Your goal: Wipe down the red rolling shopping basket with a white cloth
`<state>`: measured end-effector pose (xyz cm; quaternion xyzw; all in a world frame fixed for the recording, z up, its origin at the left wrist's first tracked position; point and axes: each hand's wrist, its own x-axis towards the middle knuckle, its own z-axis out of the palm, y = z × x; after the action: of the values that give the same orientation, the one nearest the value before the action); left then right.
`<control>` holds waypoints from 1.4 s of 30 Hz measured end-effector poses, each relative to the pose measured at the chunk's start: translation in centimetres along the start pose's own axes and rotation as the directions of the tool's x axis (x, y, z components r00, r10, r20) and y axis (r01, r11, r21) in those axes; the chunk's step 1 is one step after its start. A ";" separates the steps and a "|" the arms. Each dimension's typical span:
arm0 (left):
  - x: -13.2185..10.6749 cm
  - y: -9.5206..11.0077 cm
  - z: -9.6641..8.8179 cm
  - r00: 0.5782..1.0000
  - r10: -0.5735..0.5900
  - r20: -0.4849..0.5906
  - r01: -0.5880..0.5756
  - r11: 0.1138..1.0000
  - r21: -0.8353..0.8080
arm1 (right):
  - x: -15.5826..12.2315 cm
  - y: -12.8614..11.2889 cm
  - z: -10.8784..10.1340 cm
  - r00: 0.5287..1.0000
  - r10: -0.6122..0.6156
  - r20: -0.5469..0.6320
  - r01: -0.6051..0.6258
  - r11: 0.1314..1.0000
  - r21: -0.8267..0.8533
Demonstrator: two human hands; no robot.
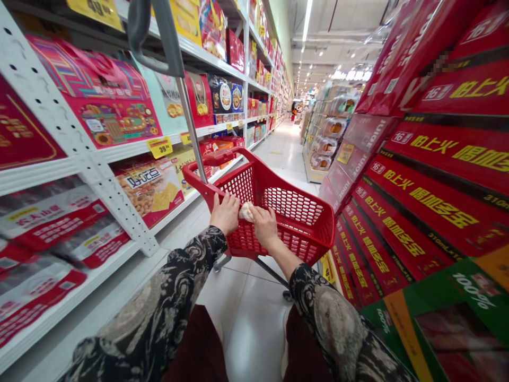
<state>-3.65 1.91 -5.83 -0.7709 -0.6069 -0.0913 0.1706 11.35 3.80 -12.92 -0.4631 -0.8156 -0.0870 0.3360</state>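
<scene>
A red plastic basket cart (294, 233) with perforated walls stands right in front of me, and nothing shows inside it. My left hand (225, 213) has its fingers curled over the near rim of the basket. Just to the right, my right hand (264, 225) closes on a small whitish crumpled lump (247, 211) at the same rim; its kind is hard to make out. From the cart's left corner a metal pole (192, 124) rises, tilted, to a grey looped handle (169, 45), which neither hand touches.
White shelves (107, 154) with boxed snacks and yellow price tags line the left side. Stacked red drink cartons (421, 199) lean close on the right, with a green box (445, 318) below. A pale tiled aisle (284, 140) runs ahead past wrapped goods (330, 132).
</scene>
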 end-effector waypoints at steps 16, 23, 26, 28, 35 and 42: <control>-5.4 4.8 -3.1 0.974 0.215 -0.067 -0.217 0.976 -0.030 | -6.7 1.9 -6.8 0.999 0.039 -0.018 -0.040 0.997 -0.063; -7.1 5.1 -6.3 0.949 0.315 -0.025 -0.314 0.949 0.021 | -8.9 -2.7 -8.3 0.948 0.316 -0.016 -0.317 0.948 -0.038; -7.4 3.9 -6.9 0.961 0.277 0.014 -0.275 0.948 0.159 | -9.8 -4.8 -8.1 0.903 0.428 -0.029 -0.429 0.904 -0.006; -7.7 3.0 -7.0 0.963 0.269 0.020 -0.268 0.944 0.193 | -10.3 -5.8 -8.0 0.888 0.459 -0.025 -0.459 0.888 0.020; -8.6 2.8 -7.1 0.972 0.232 0.025 -0.231 0.941 0.247 | -10.8 -6.3 -7.9 0.877 0.479 -0.043 -0.476 0.877 0.061; -9.3 4.2 -7.4 0.977 0.211 0.035 -0.214 0.968 0.129 | -10.1 -4.4 -8.8 0.877 0.481 -0.006 -0.477 0.872 0.111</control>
<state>-1.40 -10.12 -2.84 -0.8194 -0.5274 -0.0240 0.2235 15.41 -9.67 -11.87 -0.6306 -0.6731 0.0343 0.3848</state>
